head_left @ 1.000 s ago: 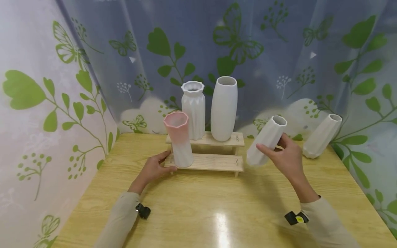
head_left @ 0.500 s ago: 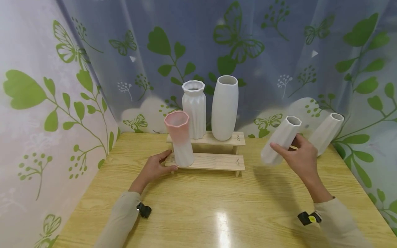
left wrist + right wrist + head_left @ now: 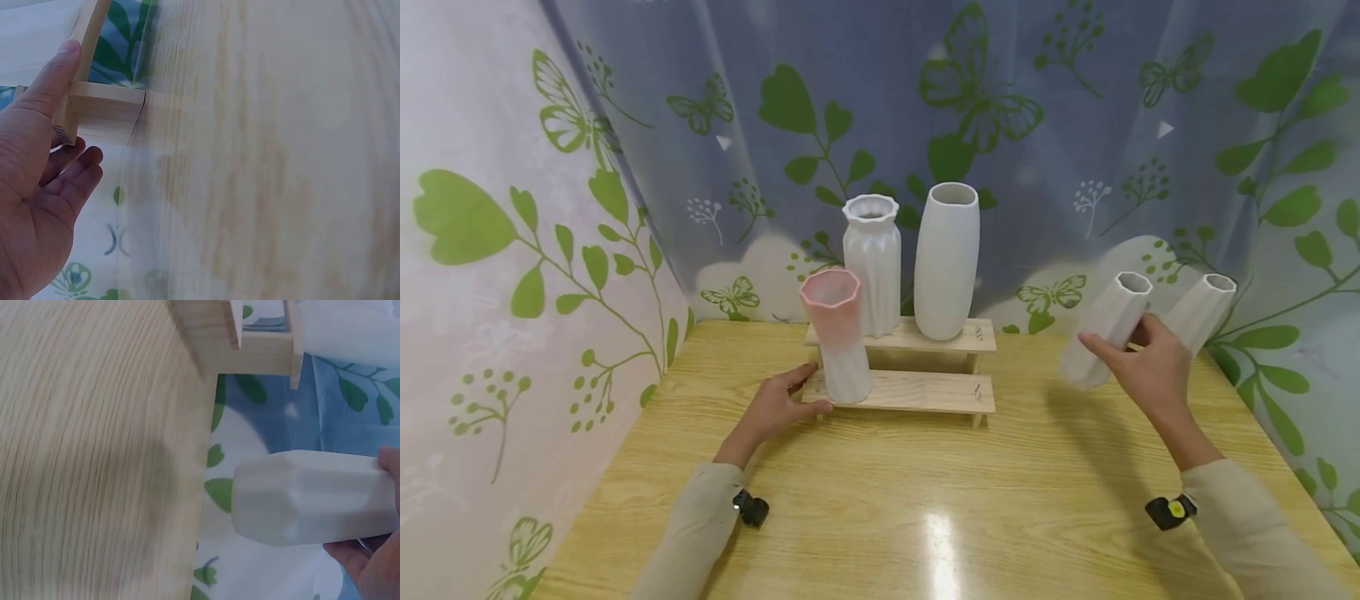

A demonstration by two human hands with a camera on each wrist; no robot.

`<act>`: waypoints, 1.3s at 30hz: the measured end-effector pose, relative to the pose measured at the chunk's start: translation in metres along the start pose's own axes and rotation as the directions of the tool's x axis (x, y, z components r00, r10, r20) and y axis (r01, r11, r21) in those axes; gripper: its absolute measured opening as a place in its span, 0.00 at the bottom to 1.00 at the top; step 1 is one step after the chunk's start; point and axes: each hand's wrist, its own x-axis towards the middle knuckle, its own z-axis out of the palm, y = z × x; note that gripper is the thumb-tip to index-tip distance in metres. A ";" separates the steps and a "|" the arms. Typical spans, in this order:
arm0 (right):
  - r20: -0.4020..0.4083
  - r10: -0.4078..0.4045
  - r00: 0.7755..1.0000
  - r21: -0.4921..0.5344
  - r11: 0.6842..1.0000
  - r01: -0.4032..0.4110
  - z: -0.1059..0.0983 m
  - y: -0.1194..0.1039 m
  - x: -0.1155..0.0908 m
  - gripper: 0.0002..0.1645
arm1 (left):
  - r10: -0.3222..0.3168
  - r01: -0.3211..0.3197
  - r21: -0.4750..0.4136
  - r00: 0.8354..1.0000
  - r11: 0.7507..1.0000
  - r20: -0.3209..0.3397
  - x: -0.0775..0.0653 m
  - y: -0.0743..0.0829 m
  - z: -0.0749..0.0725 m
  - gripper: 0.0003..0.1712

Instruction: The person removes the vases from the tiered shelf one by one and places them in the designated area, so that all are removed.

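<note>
On the right, my right hand (image 3: 1152, 365) grips a white faceted vase (image 3: 1105, 333) between thumb and fingers. The vase tilts, and the right wrist view shows its base (image 3: 262, 500) off the tabletop. My left hand (image 3: 775, 406) pinches the left end of a two-step wooden stand (image 3: 925, 392); in the left wrist view its thumb lies along the stand's edge (image 3: 78, 103). A pink-and-white vase (image 3: 842, 342) stands on the lower step, near that hand. A fluted white vase (image 3: 872, 267) and a tall smooth white vase (image 3: 947, 267) stand on the upper step.
Another white faceted vase (image 3: 1204, 308) stands at the table's back right, partly hidden behind the right hand. The wooden table (image 3: 880, 500) reaches back to a leaf-and-butterfly curtain (image 3: 865, 83), with patterned cloth on both sides too.
My right hand has carried the faceted vase to the right, away from the stand and toward the other faceted vase. My left hand stays on the stand.
</note>
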 end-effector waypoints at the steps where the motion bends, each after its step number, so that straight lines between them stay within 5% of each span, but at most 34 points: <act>1: -0.001 -0.004 1.000 -0.011 1.000 0.004 -0.001 0.002 0.001 0.37 | 0.001 -0.001 -0.003 1.000 1.000 0.000 0.000 0.000 0.000 0.52; 10: 0.007 -0.010 1.000 -0.060 0.998 0.011 -0.003 0.022 0.015 0.38 | 0.012 -0.012 0.018 1.000 1.000 -0.002 0.000 -0.002 0.000 0.53; 22: -0.017 0.100 0.995 -0.089 0.991 -0.101 0.004 0.049 0.037 0.41 | 0.005 -0.005 0.005 1.000 1.000 -0.001 0.000 -0.001 0.000 0.53; 39: -0.037 0.093 0.995 -0.127 0.987 -0.097 0.013 0.066 0.046 0.39 | 0.001 -0.001 0.008 1.000 1.000 -0.001 0.000 -0.002 0.000 0.52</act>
